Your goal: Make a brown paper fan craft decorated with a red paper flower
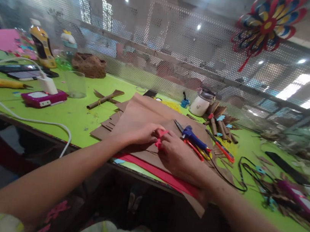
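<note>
Over the brown paper sheets, my left hand and my right hand meet with curled fingers. Between them is a small pinkish-red paper piece, pinched from both sides; the fingers cover part of it. Just beyond my right hand lie a blue glue gun and scissors with orange-red handles, partly overlapping. A cutter with an orange handle rests to their right. Red paper sticks out beneath the brown sheets along the table's front edge.
On the green table, a purple power strip with a white cable, a clear cup and a yellow bottle stand left. Rolled brown paper pieces and a white jar are behind. A black phone lies right.
</note>
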`<state>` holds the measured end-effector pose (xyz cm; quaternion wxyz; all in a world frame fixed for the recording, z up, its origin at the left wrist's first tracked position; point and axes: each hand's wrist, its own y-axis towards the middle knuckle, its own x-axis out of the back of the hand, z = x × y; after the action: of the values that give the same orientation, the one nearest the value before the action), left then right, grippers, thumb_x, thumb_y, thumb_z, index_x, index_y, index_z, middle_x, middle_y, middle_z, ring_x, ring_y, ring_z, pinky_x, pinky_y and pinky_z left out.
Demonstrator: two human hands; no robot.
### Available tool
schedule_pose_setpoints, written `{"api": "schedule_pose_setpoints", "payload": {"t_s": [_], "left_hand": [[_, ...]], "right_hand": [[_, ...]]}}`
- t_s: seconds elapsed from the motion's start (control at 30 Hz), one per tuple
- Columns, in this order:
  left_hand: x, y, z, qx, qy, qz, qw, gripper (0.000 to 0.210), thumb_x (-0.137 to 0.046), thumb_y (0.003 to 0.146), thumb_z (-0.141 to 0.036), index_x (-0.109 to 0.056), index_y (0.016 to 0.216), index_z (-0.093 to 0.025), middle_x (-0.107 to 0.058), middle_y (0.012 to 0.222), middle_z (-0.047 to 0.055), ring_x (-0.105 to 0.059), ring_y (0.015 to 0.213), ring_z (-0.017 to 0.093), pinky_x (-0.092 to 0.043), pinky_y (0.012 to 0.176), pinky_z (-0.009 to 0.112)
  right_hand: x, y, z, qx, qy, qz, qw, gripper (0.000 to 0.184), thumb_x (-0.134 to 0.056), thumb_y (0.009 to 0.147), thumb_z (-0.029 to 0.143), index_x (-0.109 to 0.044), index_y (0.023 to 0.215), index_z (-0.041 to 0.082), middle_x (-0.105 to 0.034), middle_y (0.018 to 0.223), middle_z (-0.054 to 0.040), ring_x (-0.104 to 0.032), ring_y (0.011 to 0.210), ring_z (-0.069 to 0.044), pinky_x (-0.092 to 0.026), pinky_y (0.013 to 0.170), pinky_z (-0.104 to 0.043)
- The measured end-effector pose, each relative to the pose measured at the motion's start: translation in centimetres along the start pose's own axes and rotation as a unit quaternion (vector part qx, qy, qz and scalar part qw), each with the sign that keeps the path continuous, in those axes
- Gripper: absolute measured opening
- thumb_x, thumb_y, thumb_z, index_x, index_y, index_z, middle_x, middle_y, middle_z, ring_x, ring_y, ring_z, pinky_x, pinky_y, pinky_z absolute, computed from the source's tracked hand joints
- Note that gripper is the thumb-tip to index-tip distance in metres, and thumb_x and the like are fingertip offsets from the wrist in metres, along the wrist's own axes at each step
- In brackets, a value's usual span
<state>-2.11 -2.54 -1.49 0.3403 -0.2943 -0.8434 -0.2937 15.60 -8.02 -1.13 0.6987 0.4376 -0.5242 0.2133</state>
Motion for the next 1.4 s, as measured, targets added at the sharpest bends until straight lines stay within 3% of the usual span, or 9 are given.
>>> {"api": "schedule_pose_setpoints", "payload": {"t_s": [0.17, 0.47, 0.8, 1.4], "left_hand": [[-0.3, -0.3, 0.2, 0.004, 0.030, -0.002, 1.000, 0.028, -0.053, 0.074, -0.012, -0.056, 0.101, -0.014, -0.063, 0.093, 0.005, -0.056, 0.082, 0.015, -0.043, 0.076, 0.026], [-0.4, -0.2, -0.2, -0.040, 0.124, 0.019, 0.991, 0.015, -0.049, 0.081, -0.022, -0.059, 0.089, -0.015, -0.058, 0.089, 0.006, -0.051, 0.079, 0.016, -0.039, 0.075, 0.027], [-0.9, -0.6, -0.2, -0.059, 0.137, 0.016, 0.989, 0.021, -0.040, 0.087, -0.022, -0.057, 0.095, -0.014, -0.054, 0.091, 0.007, -0.048, 0.081, 0.015, -0.038, 0.077, 0.027], [-0.8, -0.7, 0.0, -0.029, 0.128, 0.020, 0.991, 0.021, -0.045, 0.084, -0.021, -0.055, 0.102, -0.017, -0.053, 0.099, 0.006, -0.049, 0.088, 0.016, -0.039, 0.084, 0.029]], "right_hand": [[-0.9, -0.5, -0.4, 0.022, -0.051, 0.026, 0.998, 0.016, -0.045, 0.079, 0.006, -0.057, 0.086, 0.013, -0.058, 0.090, -0.0106, -0.048, 0.092, -0.021, -0.043, 0.082, -0.036], [-1.2, -1.5, -1.0, 0.025, 0.007, -0.006, 1.000, 0.021, -0.039, 0.086, 0.007, -0.058, 0.088, 0.015, -0.062, 0.091, -0.0100, -0.055, 0.090, -0.018, -0.048, 0.077, -0.031], [-0.2, -2.3, -0.8, 0.073, -0.026, 0.043, 0.996, 0.022, -0.041, 0.086, 0.007, -0.061, 0.089, 0.013, -0.062, 0.094, -0.0115, -0.053, 0.096, -0.020, -0.048, 0.082, -0.034], [0.5, -6.5, -0.3, 0.072, 0.050, -0.017, 0.996, 0.029, -0.039, 0.085, 0.005, -0.059, 0.104, 0.014, -0.065, 0.103, -0.0125, -0.054, 0.106, -0.021, -0.046, 0.093, -0.039]]}}
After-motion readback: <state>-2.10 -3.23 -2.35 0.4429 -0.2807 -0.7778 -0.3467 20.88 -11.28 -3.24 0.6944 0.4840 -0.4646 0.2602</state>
